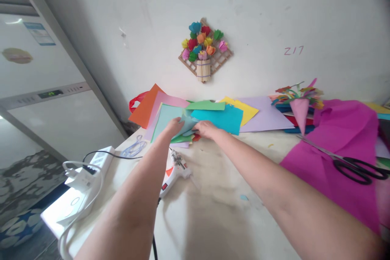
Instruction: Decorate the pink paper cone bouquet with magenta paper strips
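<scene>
Both arms reach to the back of the table, where a pile of coloured paper lies against the wall. My left hand [176,125] is closed on the left part of a light blue sheet of paper [187,124]. My right hand [206,129] pinches the same sheet near its right edge; its fingertips are partly hidden. Under and around it lie a pale green sheet [166,115], a green sheet [209,105] and a bright blue sheet [227,118]. A white glue gun [175,172] lies beside my left forearm.
Black-handled scissors [350,166] lie on magenta crepe paper [338,138] at the right, near a pink paper cone of flowers [300,111]. A white power strip [79,195] with cables lines the left edge. A flower decoration [203,48] hangs on the wall.
</scene>
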Motion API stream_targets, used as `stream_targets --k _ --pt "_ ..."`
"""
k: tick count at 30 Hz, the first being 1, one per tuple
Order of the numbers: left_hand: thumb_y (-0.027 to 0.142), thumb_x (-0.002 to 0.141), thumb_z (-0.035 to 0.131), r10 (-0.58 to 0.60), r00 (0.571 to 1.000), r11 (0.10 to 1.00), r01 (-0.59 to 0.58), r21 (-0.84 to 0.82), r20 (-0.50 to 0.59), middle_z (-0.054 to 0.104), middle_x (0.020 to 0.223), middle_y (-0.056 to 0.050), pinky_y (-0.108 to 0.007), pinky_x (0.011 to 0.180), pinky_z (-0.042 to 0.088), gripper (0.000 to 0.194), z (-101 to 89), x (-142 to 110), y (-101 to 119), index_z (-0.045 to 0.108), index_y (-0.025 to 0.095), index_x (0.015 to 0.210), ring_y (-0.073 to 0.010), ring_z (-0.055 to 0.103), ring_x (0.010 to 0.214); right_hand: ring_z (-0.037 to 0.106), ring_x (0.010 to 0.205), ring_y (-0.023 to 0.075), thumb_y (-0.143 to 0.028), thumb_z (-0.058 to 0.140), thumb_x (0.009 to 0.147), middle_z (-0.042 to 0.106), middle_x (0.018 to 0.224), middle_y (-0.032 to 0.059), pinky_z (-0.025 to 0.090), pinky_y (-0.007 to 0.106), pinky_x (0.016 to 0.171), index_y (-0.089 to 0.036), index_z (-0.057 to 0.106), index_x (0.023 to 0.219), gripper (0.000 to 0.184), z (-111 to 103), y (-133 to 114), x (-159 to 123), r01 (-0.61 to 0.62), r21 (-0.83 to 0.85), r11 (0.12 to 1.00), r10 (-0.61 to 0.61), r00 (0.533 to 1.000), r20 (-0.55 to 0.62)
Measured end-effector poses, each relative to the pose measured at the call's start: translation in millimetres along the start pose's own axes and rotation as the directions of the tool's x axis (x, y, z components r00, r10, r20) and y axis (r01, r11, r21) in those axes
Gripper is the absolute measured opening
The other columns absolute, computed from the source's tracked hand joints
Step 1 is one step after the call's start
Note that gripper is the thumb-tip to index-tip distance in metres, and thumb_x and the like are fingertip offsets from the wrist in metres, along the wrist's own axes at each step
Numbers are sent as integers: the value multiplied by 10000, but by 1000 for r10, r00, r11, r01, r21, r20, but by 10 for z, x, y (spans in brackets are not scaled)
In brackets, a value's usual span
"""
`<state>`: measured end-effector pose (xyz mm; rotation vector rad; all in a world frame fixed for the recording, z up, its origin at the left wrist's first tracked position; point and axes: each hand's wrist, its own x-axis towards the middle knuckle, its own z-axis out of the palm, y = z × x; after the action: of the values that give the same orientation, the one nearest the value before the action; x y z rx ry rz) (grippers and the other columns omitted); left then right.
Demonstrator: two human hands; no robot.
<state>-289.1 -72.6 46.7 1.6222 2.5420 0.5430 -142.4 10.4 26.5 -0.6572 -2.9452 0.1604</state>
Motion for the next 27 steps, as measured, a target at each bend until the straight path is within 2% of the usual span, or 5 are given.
stream_targets --k 5,11,17,23,27 --pt "345 852 389 -17 1000 1000 17 -2 -14 640 1067 -126 -321 833 433 363 4 18 -19 586 138 1077 -250 577 1012 614 937 213 -226 442 851 686 1034 59 423 273 717 -279 681 1057 319 -32 -39 36 -61 -15 998 61 998 -32" --pt "351 853 396 -38 999 999 38 -3 -15 624 1134 -118 -298 886 403 363 21 51 -50 581 149 1091 -243 545 1093 612 951 228 -239 470 838 682 1046 71 430 286 728 -276 681 1064 312 -2 -20 78 -49 -46 998 48 998 -33" --pt "337 865 394 -43 999 999 43 -24 -24 609 1173 -131 -283 862 418 380 23 41 -55 568 128 1131 -231 558 1079 605 988 235 -197 552 732 675 1091 47 444 267 723 -301 677 1087 390 -51 -28 54 -102 46 994 102 995 4" --pt "339 874 400 -40 999 999 39 -26 -28 571 1252 -140 -299 908 403 401 6 57 -37 552 127 1178 -248 533 1136 613 973 267 -391 548 752 686 1046 93 458 298 729 -253 696 1048 358 -108 -111 33 -112 51 992 111 993 30" --pt "340 873 404 -25 999 999 24 -22 -24 586 1231 -135 -299 915 397 395 -8 67 -33 557 135 1174 -246 528 1145 613 972 294 -569 553 723 680 1024 154 466 336 766 -190 716 965 479 -75 -191 68 -81 -19 996 81 997 -2"
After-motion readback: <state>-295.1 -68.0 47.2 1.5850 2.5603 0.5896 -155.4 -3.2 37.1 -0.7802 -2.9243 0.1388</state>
